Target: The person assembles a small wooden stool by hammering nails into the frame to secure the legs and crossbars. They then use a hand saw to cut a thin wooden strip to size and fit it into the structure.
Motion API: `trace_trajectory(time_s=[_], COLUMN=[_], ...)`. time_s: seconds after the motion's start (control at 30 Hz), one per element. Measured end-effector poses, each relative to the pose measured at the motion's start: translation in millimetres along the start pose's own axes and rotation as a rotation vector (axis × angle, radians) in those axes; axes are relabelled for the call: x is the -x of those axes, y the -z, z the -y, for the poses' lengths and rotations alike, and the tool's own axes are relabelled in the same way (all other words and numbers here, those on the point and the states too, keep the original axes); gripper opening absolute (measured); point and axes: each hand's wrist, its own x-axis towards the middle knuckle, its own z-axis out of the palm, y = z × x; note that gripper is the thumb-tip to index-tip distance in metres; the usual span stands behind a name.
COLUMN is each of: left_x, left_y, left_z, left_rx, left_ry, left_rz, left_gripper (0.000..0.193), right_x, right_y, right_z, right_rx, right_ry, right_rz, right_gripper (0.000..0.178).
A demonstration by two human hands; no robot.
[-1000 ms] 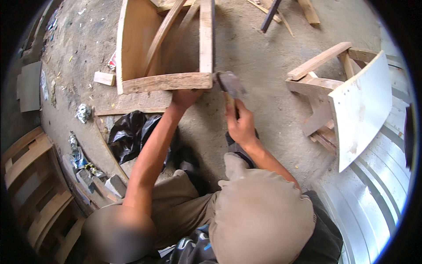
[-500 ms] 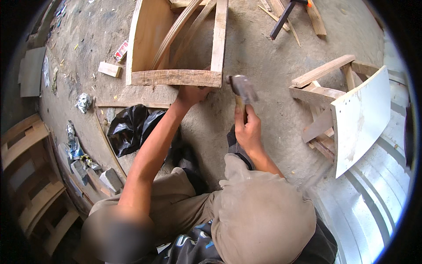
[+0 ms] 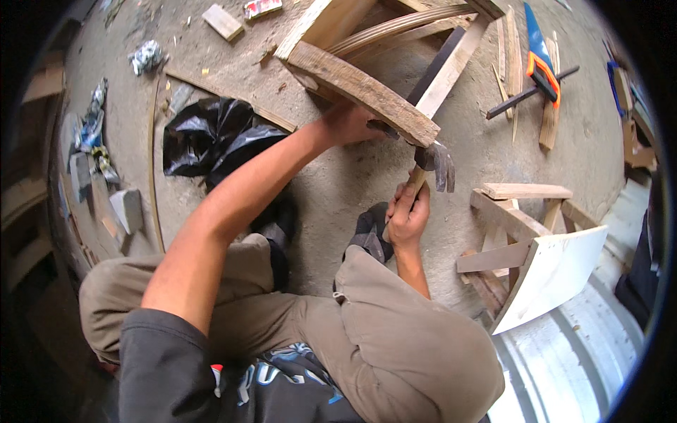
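The right hand [image 3: 409,217] is closed around the wooden handle of a claw hammer [image 3: 443,166], whose metal head is at the near right corner of a wooden frame [image 3: 367,92]; whether the two touch cannot be told. This frame is at the far middle of the scene, in front of the person, its thick, rough near rail slanting down to the right and a pale bar running away from its right end. The left hand [image 3: 347,123] reaches under that near rail, which covers part of its fingers, so I cannot tell whether it grips the wood or only rests against it; a small dark shape beside its fingertips is too unclear to name. On the concrete floor [image 3: 321,211] to the left, near the left forearm, is a crumpled black plastic bag [image 3: 211,141], with a thin wooden strip [image 3: 153,169] left of it. Farther off on the left are crumpled foil [image 3: 146,56], a short wooden block [image 3: 223,22] and a red and white box [image 3: 262,8]. On the far right, a handsaw [image 3: 539,60] with a blue blade and an orange and black handle lies over wooden pieces and a dark bar [image 3: 504,108]. Nearer on the right stands a second wooden frame [image 3: 518,222] with a white panel [image 3: 557,275], beside ribbed metal sheeting [image 3: 557,366].
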Motion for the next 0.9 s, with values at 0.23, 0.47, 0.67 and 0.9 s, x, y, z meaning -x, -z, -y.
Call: trace_trajectory(time_s=[0.23, 0.47, 0.67, 0.9], left_x=[4.3, 3.5, -0.4, 2.0], left_y=[-7.3, -5.9, -6.5, -3.6], left_z=[0.8, 3.0, 0.0, 2.0], left_rx=[-0.003, -0.005, -0.046, 0.089], left_ry=[0.006, -0.018, -0.030, -0.012], left_rz=[-0.055, -0.018, -0.011, -0.057], left_gripper=[0.054, 0.055, 0.051, 0.050], right_x=[1.7, -3.0, -3.2, -13.0], right_y=[-16.3, -10.6, -9.5, -18.6], right_z=[18.8, 1.7, 12.3, 44.5], right_rx=[0.070, 0.305, 0.108, -0.062], right_ry=[-0.100, 0.071, -0.072, -0.151], right_rz=[-0.048, -0.103, -0.110, -0.079], right_gripper=[0.035, 0.032, 0.037, 0.032])
